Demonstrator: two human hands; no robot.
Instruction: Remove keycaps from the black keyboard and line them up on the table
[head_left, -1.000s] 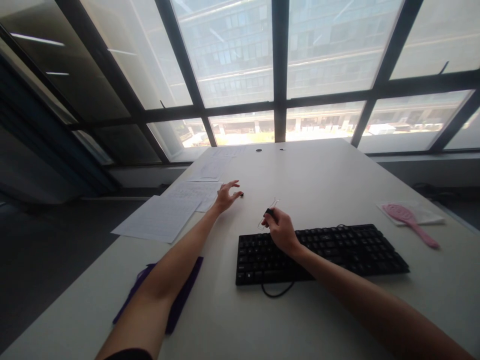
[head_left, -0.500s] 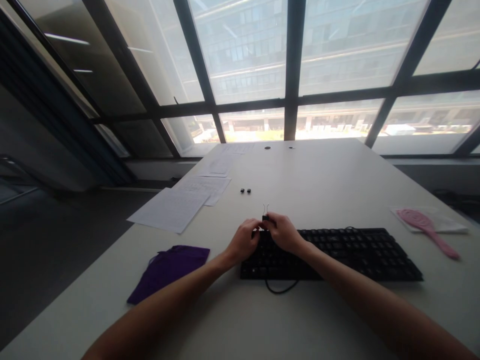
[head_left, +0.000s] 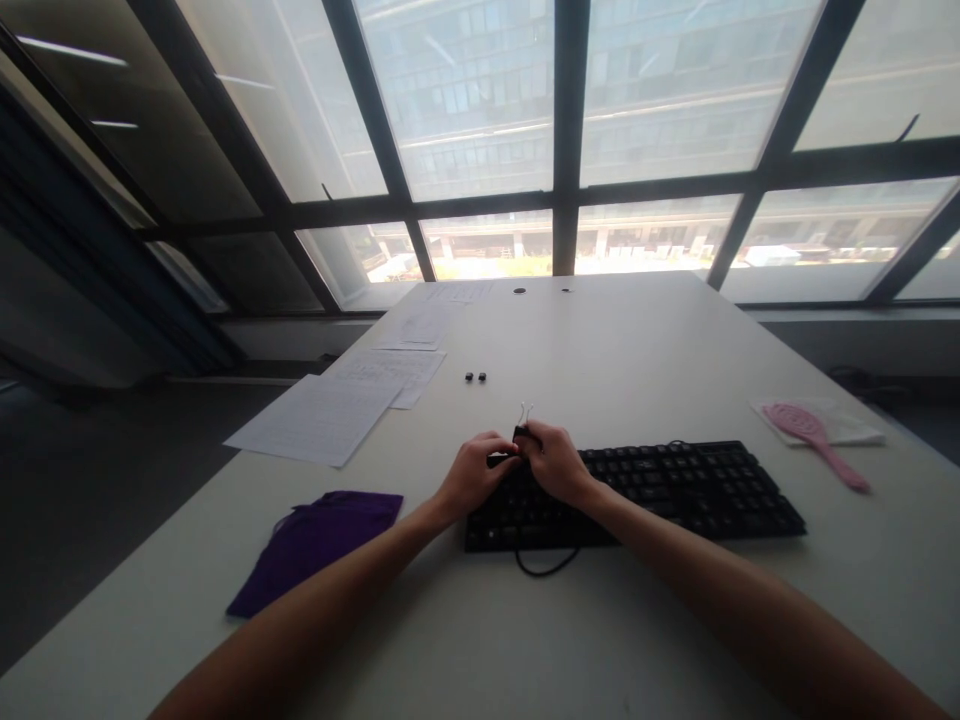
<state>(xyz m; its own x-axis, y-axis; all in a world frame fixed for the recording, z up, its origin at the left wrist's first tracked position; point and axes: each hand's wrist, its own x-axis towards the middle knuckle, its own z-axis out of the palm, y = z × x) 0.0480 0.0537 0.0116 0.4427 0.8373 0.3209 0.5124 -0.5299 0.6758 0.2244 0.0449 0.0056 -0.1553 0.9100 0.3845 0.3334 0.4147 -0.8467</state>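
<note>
Black binder clip [head_left: 518, 432] held in right hand [head_left: 553, 460], left hand [head_left: 474, 474] adjoining, grip unclear

Opens wide ahead of the right hand [head_left: 556, 465], over the middle of the white surface [head_left: 600, 345] toward the windows [head_left: 465, 110], with two small black clips [head_left: 482, 377] in the way, slightly left. Is blocked low, beneath that hand, by the black keyboard [head_left: 675, 495]. Narrows to a bare strip between keyboard and pink hairbrush [head_left: 802, 425]. Meets a purple drawstring pouch [head_left: 322, 540] beside the left forearm [head_left: 360, 572]; passes freely above flat papers [head_left: 319, 415] beyond.
</note>
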